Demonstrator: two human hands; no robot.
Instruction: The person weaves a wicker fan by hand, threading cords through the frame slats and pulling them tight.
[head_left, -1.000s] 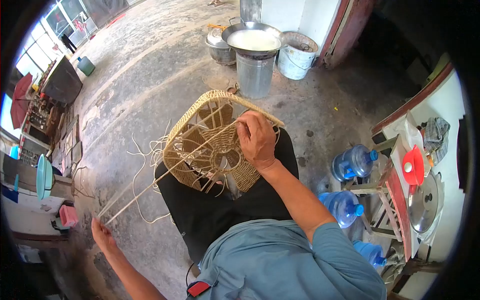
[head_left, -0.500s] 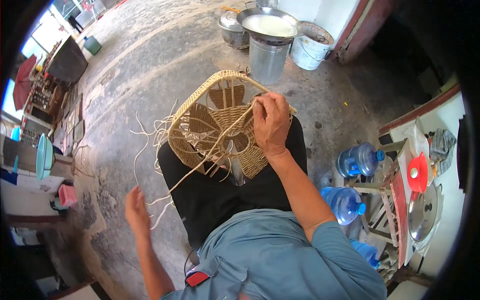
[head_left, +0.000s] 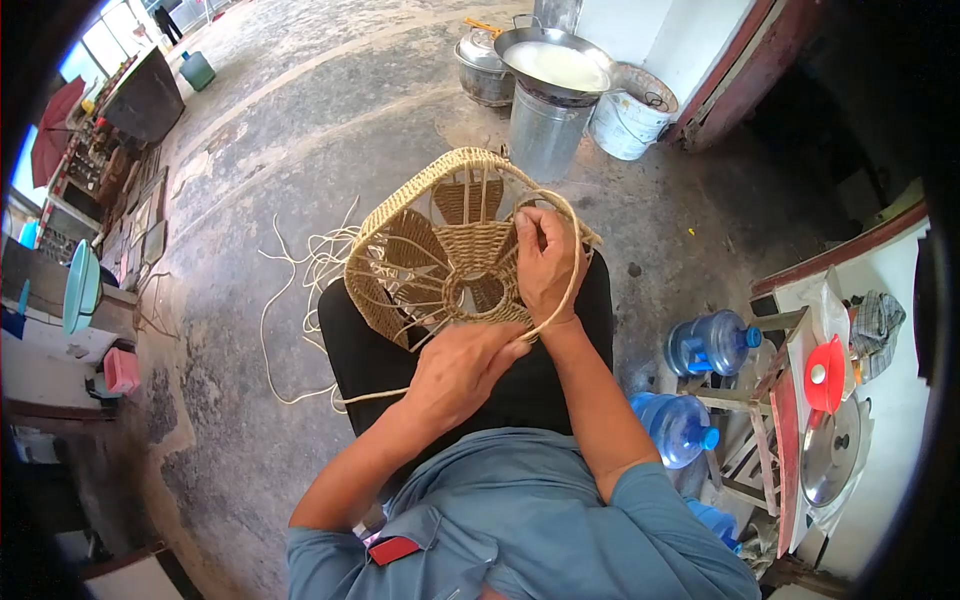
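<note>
A woven basket [head_left: 470,240] of tan cord, with openwork petal shapes in its side, rests on my lap over black cloth [head_left: 370,370]. At its right rim my right hand [head_left: 547,262] is closed in a pinch on the cord. The cord [head_left: 574,230] loops round that hand. Below the basket, my left hand [head_left: 460,375] reaches across with thumb and fingers closed on the lower part of the loop. Loose cord [head_left: 290,262] trails to the left of the basket, down to the floor.
Ahead stand a wok [head_left: 555,68] of pale liquid on a metal cylinder [head_left: 548,135], a lidded pot [head_left: 484,75] and a white bucket [head_left: 632,112]. At right are blue water bottles [head_left: 712,343] and a wooden stand [head_left: 788,430] holding a red ladle [head_left: 824,375].
My left hand has come from the far left to the basket's lower edge. The cord, earlier stretched out to the left, now loops round my right hand.
</note>
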